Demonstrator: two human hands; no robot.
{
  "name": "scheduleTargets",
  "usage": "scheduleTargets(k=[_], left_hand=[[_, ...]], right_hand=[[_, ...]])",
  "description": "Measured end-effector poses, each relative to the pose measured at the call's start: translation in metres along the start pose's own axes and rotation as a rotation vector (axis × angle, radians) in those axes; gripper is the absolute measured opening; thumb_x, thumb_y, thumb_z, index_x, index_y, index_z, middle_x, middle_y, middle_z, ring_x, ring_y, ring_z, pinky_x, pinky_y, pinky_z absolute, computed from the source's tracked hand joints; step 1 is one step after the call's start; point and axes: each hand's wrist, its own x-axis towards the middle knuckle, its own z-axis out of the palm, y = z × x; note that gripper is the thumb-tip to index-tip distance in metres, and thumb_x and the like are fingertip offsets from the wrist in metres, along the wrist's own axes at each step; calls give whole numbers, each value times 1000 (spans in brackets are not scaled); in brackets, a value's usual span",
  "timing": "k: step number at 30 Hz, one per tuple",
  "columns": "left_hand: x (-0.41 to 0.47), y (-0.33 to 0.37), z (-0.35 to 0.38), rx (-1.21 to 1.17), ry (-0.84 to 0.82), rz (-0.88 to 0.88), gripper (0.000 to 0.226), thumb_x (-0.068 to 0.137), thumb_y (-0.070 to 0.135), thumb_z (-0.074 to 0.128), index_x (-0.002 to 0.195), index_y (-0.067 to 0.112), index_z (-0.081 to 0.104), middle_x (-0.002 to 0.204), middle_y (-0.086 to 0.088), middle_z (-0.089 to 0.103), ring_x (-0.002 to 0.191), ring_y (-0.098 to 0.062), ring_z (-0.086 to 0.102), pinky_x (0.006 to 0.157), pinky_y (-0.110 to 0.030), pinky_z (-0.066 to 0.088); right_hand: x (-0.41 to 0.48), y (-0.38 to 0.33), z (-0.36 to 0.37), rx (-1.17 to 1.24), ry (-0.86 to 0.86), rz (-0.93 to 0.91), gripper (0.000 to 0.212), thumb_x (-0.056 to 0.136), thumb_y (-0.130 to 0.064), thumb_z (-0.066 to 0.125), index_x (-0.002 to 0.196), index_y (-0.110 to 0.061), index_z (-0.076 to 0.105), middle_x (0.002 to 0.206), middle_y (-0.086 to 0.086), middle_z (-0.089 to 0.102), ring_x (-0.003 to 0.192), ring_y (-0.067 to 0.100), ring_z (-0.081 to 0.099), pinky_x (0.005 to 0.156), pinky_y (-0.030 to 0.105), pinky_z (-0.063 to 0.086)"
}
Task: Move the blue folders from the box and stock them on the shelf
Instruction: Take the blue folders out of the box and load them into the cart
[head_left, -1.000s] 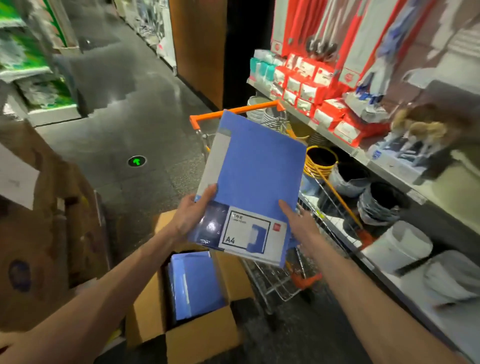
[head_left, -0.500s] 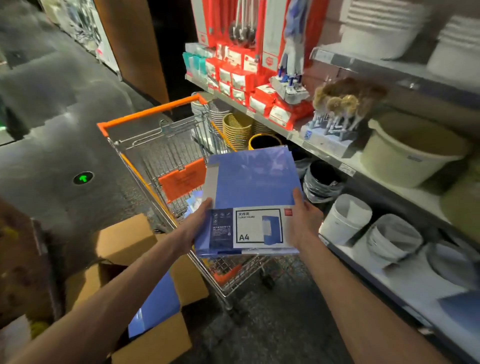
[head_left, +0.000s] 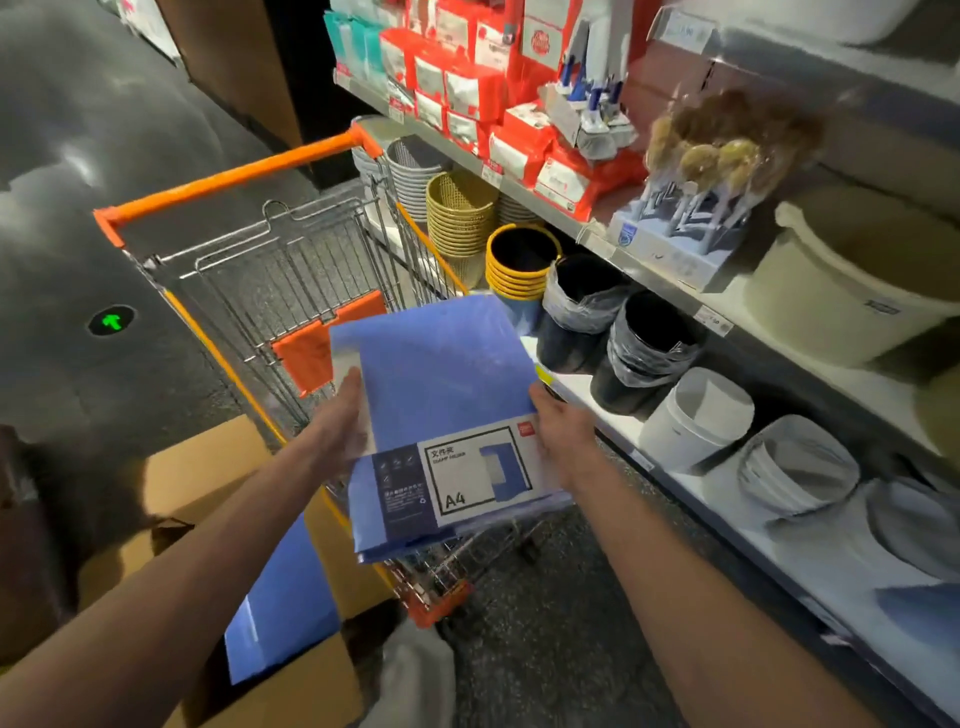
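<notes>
Moved: your blue folders (head_left: 441, 410) have dropped lower, over the cart (head_left: 291, 280), toward the shelf (head_left: 621, 428).
Left hand (head_left: 340, 421): grips their left edge.
Right hand (head_left: 563, 428): grips their right edge.
Box (head_left: 208, 467): one folder (head_left: 280, 613) inside.

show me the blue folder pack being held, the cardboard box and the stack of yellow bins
blue folder pack (head_left: 441, 384): head view, the plain blue cover above the label.
cardboard box (head_left: 208, 467): head view, its open top flap.
stack of yellow bins (head_left: 514, 283): head view, the stacked yellow rims.
</notes>
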Motion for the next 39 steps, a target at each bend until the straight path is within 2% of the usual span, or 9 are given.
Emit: scheduleTargets(k=[3,6,10,14,17,21,24,29,39], left_hand=[[63,-3,-14,11,264,18,60,101,52,49,131,1,53,124,-5,64,106,-27,65,78,-36,56],[120,-11,-31,58,337,10,88,80,73,64,131,2,59,127,-15,67,108,-34,67,93,-49,56],[173,-22,-32,134,384,-44,64,97,52,53,133,0,58,127,-17,64,107,-29,65,86,-38,53],[214,-31,-22,261,445,-149,81,95,65,44,149,4,42,146,-18,52,130,-39,53,96,-47,52],[242,-36,-7,234,405,-222,77,101,59,42,156,6,27,153,-14,43,132,-38,51,73,-38,51],[276,-50,-2,277,364,-248,68,98,60,46,143,10,40,136,-17,58,118,-40,61,92,-50,54],[285,-57,4,354,382,-239,49,104,49,42,128,6,47,117,-9,60,102,-31,62,82,-40,53],[287,-57,7,598,362,-168,47,108,43,33,117,1,54,109,-13,56,99,-26,56,78,-34,41],[250,-59,-30,753,200,-126,53,88,36,54,130,3,56,111,-21,71,92,-35,71,79,-40,59]], right_hand=[[42,-6,30,-263,-60,8,39,96,-34,58,65,-12,64,61,-4,60,74,23,56,69,36,46],[75,-13,58,-423,-76,65,32,92,-26,59,66,-7,58,56,-3,52,64,21,48,61,31,35],[108,-18,94,-470,-62,115,31,88,-15,54,59,-17,44,68,4,44,67,19,40,54,31,27],[127,-14,114,-497,-139,175,47,90,-15,56,44,-18,45,62,-9,38,62,14,35,56,30,27],[139,-8,117,-525,-133,218,31,92,-19,55,62,-16,48,64,2,40,62,16,32,58,31,25],[156,3,115,-547,-127,274,27,93,-18,52,70,-7,61,69,9,58,67,17,45,59,29,32],[164,3,116,-543,-133,288,33,96,-20,51,107,8,65,105,22,69,84,26,60,71,35,45],[166,4,117,-570,-196,270,31,100,-25,49,117,-5,66,113,12,69,106,29,63,96,46,52],[125,7,106,-579,-259,159,25,101,-19,42,81,-10,54,71,1,49,62,16,40,54,29,29]])
